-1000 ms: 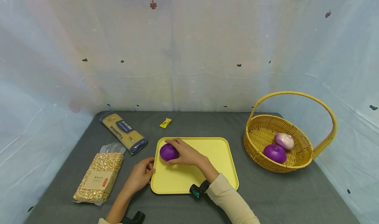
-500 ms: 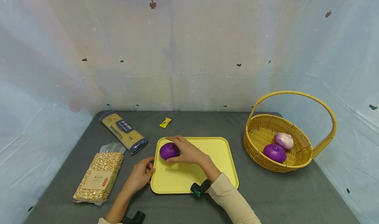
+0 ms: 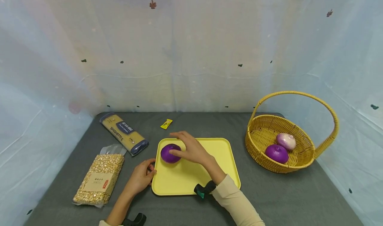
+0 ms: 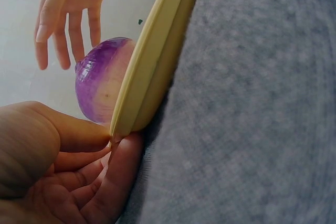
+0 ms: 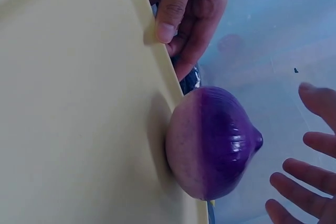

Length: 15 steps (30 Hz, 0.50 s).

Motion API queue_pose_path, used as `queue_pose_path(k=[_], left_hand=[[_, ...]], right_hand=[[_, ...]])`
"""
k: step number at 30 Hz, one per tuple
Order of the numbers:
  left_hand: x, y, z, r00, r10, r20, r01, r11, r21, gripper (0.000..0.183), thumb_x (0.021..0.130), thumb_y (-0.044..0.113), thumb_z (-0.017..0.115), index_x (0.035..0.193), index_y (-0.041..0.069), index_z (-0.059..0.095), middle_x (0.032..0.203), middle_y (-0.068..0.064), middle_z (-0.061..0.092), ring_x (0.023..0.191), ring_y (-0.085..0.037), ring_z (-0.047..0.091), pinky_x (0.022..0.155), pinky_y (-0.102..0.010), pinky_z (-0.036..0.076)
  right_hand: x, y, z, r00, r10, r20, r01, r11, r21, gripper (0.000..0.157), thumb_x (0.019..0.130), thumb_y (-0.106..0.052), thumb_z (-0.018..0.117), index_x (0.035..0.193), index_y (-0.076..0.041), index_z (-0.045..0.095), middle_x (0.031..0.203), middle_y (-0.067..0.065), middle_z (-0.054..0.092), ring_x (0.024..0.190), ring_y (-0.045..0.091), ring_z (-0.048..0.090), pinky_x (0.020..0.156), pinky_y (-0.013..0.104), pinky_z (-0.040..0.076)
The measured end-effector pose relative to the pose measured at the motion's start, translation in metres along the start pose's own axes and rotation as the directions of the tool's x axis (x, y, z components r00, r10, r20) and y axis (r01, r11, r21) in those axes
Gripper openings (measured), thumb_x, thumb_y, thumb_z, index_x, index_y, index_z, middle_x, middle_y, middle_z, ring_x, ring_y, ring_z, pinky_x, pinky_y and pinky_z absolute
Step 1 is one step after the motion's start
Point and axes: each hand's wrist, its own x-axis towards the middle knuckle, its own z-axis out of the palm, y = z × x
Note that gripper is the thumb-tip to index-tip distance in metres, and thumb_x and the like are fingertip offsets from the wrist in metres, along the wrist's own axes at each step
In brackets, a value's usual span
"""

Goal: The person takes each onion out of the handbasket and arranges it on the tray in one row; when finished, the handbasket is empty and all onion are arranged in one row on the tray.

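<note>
A purple onion (image 3: pixel 166 157) with a pale underside and a small pointed tip sits on the left part of the yellow tray (image 3: pixel 206 172). Above and to the right of it is my right hand (image 3: pixel 192 149), its fingers spread and apart from the onion in the right wrist view. My left hand (image 3: pixel 139 177) pinches the tray's left rim, the thumb on top and a finger (image 4: pixel 123 163) underneath. From the left wrist, the tray's side wall shows edge-on with the onion (image 4: pixel 102 80) behind it.
A wicker basket (image 3: pixel 254 149) with a tall handle stands at the right, holding a purple onion (image 3: pixel 276 154) and a paler purple-white one (image 3: pixel 286 141). Spaghetti (image 3: pixel 124 133) and a bag of corn kernels (image 3: pixel 100 177) lie left; a small yellow packet (image 3: pixel 166 124) lies behind the tray.
My right hand has let go of the onion and lifted off it, its fingers spreading. The onion stays on the tray, and my left hand keeps its place at the rim.
</note>
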Motion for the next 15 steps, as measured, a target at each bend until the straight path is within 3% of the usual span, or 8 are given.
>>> queue_pose_path(k=[15], left_hand=[[-0.001, 0.000, -0.001, 1.000, 0.001, 0.002, -0.001, 1.000, -0.012, 0.040, 0.086, -0.002, 0.061, 0.125, -0.007, 0.051, 0.081, -0.005, 0.052, 0.054, -0.011, 0.049, 0.042, -0.023, 0.047]], right_hand=[[-0.009, 0.014, -0.015, 0.991, -0.032, -0.130, 0.039, 0.998, 0.050, 0.056, 0.086, -0.031, 0.068, 0.135, -0.016, 0.047, 0.125, 0.000, 0.053, 0.108, 0.015, 0.054, 0.093, 0.033, 0.047]])
